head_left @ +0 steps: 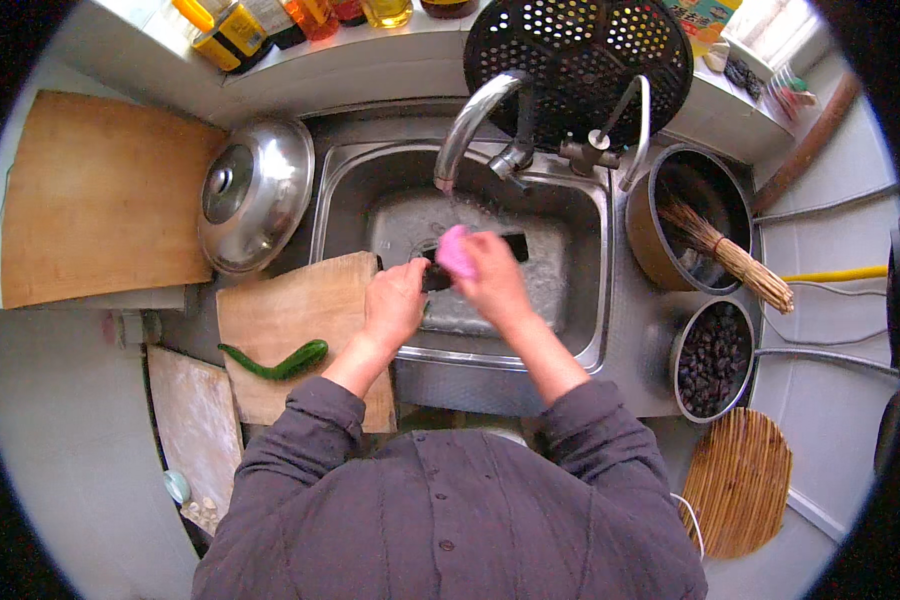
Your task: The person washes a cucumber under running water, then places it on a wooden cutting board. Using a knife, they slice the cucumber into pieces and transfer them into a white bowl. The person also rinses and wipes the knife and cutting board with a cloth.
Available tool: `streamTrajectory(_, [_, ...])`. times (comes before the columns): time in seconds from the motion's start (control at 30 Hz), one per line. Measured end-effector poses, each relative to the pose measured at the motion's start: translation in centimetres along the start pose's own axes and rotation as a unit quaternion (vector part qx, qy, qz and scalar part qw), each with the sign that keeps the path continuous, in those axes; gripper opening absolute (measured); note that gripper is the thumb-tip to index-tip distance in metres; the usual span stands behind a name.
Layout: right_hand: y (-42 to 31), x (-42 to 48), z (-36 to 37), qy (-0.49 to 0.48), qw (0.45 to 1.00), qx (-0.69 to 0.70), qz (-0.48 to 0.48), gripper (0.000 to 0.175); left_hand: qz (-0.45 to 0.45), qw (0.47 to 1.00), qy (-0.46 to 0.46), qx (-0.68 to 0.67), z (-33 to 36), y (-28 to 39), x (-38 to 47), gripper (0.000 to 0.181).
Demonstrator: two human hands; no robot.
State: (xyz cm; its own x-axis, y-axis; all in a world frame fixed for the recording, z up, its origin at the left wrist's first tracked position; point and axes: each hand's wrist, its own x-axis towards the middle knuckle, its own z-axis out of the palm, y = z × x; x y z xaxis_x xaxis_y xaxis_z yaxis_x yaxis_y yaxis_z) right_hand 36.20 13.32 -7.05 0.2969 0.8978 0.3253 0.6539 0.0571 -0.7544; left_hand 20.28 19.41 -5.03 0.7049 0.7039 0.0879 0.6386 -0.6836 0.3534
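Over the stainless steel sink (606, 315), my left hand (394, 297) grips the near end of a dark, flat implement (516, 246), perhaps a kitchen knife. Most of it is hidden by my hands. A pink cloth (456, 251) is bunched in my right hand (493, 276), pressed over the implement's middle; this hand is blurred. The curved faucet (474, 112) hangs just beyond the cloth, with what look like water drops below its spout. Left of the sink, a bent green cucumber (283, 367) lies on a wooden cutting board (300, 300), whose corner overlaps the sink rim.
A metal lid (281, 202) leans at the left. On the right stand a deep pot (645, 232) with a straw brush (750, 274) across it, and a bowl (676, 367) of dark chunks. A black perforated rack (570, 45) rises behind the faucet; bottles (386, 11) line the ledge.
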Motion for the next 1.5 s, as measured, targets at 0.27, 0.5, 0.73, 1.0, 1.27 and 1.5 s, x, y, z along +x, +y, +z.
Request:
streamTrajectory(0.27, [7.6,1.4,-1.5,-0.049,0.963,-0.212,0.158,0.040,-0.081,0.994,0.024,-0.067,-0.7,-0.8,-1.8,0.046])
streamTrajectory(0.5, [7.7,-2.5,-4.2,0.003,0.961,-0.046,0.271,0.039,-0.374,0.690,0.019,-0.620,5.1,-0.9,0.3,0.017])
streamTrajectory(0.73, [5.1,-3.9,-5.1,-0.002,0.974,0.032,0.226,0.034,-0.335,0.432,0.093,-0.832,5.7,1.8,9.8,0.014])
streamTrajectory(1.0, [6.3,-4.1,-6.5,-0.001,0.951,0.111,0.289,0.037,-0.257,0.312,0.134,-0.905,4.2,2.8,12.3,0.017])
streamTrajectory(1.27, [5.1,2.2,-6.5,-0.082,0.986,-0.035,0.142,0.032,-0.382,0.403,0.129,-0.821,5.6,2.2,11.5,0.039])
streamTrajectory(1.5, [7.0,5.7,-5.1,-0.111,0.965,-0.192,0.141,0.028,-0.377,0.705,-0.092,-0.593,4.7,1.5,5.5,0.019])
